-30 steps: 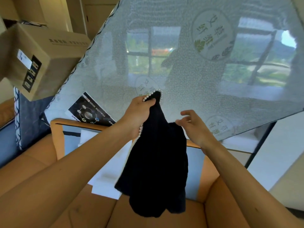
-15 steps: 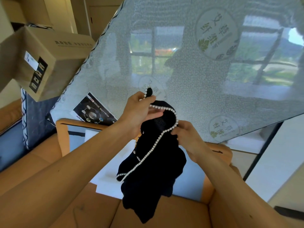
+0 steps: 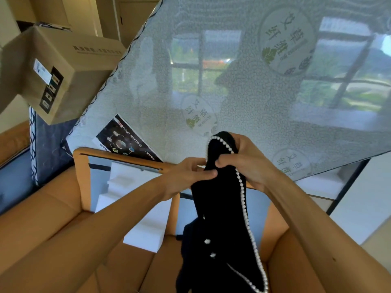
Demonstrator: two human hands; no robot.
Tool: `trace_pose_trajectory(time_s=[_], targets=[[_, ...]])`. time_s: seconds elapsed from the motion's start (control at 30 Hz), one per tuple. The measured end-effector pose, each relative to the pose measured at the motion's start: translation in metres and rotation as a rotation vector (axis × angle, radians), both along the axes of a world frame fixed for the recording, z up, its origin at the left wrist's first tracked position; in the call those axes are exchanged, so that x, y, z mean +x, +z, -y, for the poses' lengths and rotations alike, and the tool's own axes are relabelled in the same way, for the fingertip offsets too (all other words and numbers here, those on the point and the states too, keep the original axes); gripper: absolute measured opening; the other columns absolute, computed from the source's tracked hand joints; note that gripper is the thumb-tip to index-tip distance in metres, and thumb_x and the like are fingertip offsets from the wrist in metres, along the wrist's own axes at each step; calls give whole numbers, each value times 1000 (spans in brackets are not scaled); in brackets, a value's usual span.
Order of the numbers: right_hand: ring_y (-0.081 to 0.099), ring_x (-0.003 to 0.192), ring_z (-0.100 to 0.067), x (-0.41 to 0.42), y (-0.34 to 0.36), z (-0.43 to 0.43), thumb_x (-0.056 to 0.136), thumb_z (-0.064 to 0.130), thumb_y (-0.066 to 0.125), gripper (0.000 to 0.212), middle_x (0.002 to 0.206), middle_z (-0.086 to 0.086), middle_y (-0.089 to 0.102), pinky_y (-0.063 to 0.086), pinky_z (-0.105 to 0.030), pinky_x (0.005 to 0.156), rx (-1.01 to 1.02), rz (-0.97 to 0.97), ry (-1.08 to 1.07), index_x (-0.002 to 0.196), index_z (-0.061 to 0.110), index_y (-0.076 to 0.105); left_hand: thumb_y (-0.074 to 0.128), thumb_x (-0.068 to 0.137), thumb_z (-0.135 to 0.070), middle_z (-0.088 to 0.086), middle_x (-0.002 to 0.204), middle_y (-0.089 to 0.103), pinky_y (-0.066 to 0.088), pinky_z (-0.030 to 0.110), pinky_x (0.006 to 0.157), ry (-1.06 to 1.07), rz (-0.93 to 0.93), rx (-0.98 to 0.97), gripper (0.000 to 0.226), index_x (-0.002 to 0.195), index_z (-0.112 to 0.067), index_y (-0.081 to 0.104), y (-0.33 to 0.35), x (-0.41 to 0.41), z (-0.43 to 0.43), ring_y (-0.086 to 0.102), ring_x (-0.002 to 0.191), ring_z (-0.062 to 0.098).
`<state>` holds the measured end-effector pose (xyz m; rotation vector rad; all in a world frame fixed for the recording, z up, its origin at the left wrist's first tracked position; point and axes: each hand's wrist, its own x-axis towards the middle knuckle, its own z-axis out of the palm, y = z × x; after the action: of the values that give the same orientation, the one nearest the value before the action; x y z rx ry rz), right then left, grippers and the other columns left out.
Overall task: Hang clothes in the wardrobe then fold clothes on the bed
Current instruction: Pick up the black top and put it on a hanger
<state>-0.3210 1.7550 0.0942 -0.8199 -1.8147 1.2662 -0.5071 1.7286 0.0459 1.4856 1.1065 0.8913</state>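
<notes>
Left hand [image 3: 186, 176], right hand [image 3: 248, 163] grip garment [image 3: 220, 240]

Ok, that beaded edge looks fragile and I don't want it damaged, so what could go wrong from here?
1. The left hand and right hand both pinch the black knit garment close together at its top. The white pearl-bead trim passes under the right fingers, so pulling the hands apart might strain the beads.
2. The rest hangs bunched and twisted, so it may land creased on the plastic-wrapped mattress.
</notes>
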Motion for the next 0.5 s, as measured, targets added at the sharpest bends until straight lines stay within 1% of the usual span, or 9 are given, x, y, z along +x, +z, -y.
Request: trace_pose_trajectory(time_s=[0.03,0.07,0.17,0.23,0.33,0.37,0.4,0.47,0.5], targets=[[61,76,-19,5,-2,-2,65,0,65,30,82,-13,61,51,-30,69,63,77,-39,94,0,59,64,98,-21,6,92,76,53,21,73,24,15,32,17,107,-9,72,4,2,1,73,86,15],[62,77,-12,11,-6,-6,66,-5,63,37,85,-10,63,51,-23,68,99,134,-66,103,1,60,59,100,-19,2,85,75,52,17,69,59,55,52,18,98,-9,74,8,3,2,72,80,12],[57,71,-5,30,-29,-17,73,-16,57,39,84,-1,59,46,-14,62,97,246,-109,106,5,55,57,101,-19,2,85,76,52,16,66,180,115,126,23,96,-3,74,21,7,2,73,79,11],[56,70,-5,38,-58,-27,75,-14,58,37,82,3,59,46,-18,63,144,347,-165,99,14,54,59,100,-20,0,78,74,51,16,62,251,128,195,24,90,-4,73,27,14,4,72,74,9],[61,71,-20,46,-107,-41,75,-12,57,34,79,-1,62,49,-40,63,204,510,-279,91,18,52,65,97,-27,14,83,65,52,32,74,369,243,277,41,95,13,64,32,23,7,67,79,24],[62,72,-21,48,-120,-43,75,-14,55,37,78,1,61,49,-43,64,184,531,-295,88,20,53,69,93,-34,16,85,59,48,38,76,409,288,307,50,94,16,60,34,24,9,62,79,27],[61,71,-13,50,-130,-44,77,-17,52,42,77,5,60,47,-40,65,163,538,-317,86,24,55,72,88,-39,14,86,55,45,41,75,439,318,335,57,91,16,57,38,24,12,57,79,28],[57,68,1,53,-140,-45,84,-19,46,43,79,5,62,47,-34,68,45,457,-381,86,21,63,73,89,-34,10,76,55,44,34,72,510,312,388,53,81,15,55,43,20,12,57,74,22],[60,68,-2,54,-141,-48,88,-17,44,39,81,-1,65,49,-33,68,-67,359,-413,87,15,65,71,93,-25,5,65,57,45,26,67,559,271,414,44,72,11,55,44,14,12,59,66,15]])
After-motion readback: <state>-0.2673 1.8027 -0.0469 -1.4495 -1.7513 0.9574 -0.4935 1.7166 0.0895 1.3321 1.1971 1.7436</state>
